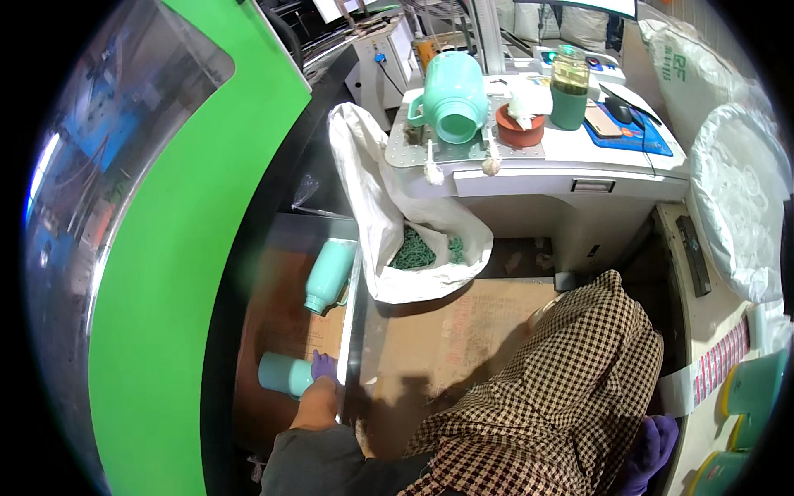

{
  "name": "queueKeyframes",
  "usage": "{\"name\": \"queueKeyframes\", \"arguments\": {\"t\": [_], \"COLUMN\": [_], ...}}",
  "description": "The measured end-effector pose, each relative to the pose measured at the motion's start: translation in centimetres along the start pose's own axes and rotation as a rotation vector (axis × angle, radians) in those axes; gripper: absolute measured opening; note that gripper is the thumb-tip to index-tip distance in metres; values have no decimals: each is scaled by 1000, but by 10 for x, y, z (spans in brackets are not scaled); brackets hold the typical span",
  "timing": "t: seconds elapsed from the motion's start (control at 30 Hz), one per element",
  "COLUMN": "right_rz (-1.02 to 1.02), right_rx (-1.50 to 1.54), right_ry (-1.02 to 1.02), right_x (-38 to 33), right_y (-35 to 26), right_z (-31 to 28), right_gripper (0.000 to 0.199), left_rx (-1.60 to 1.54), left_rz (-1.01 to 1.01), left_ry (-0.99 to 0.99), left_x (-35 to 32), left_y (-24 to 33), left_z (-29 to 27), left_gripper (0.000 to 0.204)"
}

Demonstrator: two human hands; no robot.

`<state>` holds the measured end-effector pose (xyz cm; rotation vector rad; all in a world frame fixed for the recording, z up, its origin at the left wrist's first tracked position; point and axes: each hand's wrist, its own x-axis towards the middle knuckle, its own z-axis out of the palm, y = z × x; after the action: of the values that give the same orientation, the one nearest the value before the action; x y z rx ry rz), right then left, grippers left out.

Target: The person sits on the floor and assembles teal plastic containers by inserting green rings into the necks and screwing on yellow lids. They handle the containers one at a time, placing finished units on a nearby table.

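My left hand [324,364], in a purple glove, is closed on the right end of a turquoise jug [283,374]. That jug lies on its side on the cardboard-lined bottom of a low bin [351,331]. Farther back in the same bin lies another turquoise jug [328,269], with its narrower end toward me. My right hand [653,442], also gloved in purple, hangs low at the right beside the checkered cloth [538,372] over my lap. Its fingers are partly hidden, and I cannot make out anything in it.
A white sack [430,285] with green scraps stands ahead. Behind it, a workbench [529,183] bears a turquoise jug [453,99], red tape roll [520,128], glass bottle [569,91] and mouse [618,110]. A green machine panel [157,331] curves along the left. Turquoise containers [757,384] stand right.
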<state>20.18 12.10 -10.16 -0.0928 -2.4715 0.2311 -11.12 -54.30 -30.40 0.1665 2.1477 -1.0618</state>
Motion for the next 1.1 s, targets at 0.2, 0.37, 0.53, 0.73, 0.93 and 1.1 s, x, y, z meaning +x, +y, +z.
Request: {"name": "queueKeyframes", "arguments": {"t": [0.2, 0.37, 0.53, 0.73, 0.93, 1.1], "right_rz": [51, -40, -1, 91, 280, 171], "right_rx": [26, 122, 190, 451, 796, 604], "right_ry": [-3, 68, 52, 26, -141, -288], "right_x": [11, 14, 41, 78, 133, 139], "right_y": [-18, -2, -31, -82, -104, -75], "right_z": [3, 9, 0, 34, 81, 75], "right_gripper": [36, 32, 34, 44, 45, 43], "left_rx": [-216, -437, -1318, -734, -943, -845], "left_rz": [141, -178, 145, 411, 921, 1184], "left_ry": [-74, 26, 1024, 1679, 1713, 1430], "left_x": [-40, -39, -92, -220, -279, -293], "left_y": [-9, -90, -83, 15, 143, 119], "left_z": [10, 117, -44, -297, -357, -368], "left_gripper": [70, 77, 74, 92, 98, 101]}}
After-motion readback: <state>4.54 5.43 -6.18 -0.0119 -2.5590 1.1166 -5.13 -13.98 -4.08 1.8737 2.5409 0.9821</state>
